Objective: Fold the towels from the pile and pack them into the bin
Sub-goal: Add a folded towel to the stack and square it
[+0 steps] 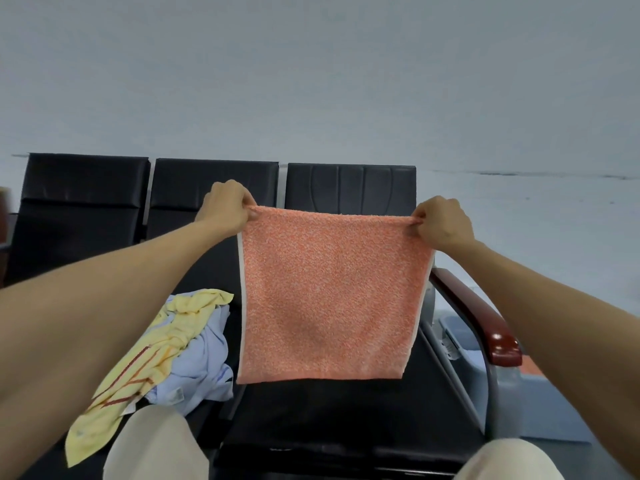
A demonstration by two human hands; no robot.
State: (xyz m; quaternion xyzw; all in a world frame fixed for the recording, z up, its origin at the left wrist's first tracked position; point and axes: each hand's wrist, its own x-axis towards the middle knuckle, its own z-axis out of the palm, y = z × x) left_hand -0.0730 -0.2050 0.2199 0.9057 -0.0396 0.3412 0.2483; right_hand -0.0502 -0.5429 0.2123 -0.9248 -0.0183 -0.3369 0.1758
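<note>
Orange towel (329, 292) between outstretched hands (227, 206) (443, 223)

We hold the towel (329, 296) up in front of us. Our left hand (227, 206) pinches its top left corner and our right hand (441, 223) its top right corner. It hangs above the rightmost seat (346, 410) of a row of three, before the backrests (349, 185). The pile of towels (173, 348) lies on the middle seat, to the left, just beyond our left knee (156, 445). The armrest (478, 317) ends the row on the right. The bin (540, 410) stands on the floor beyond it. The wall (311, 81) is behind the seats.
</note>
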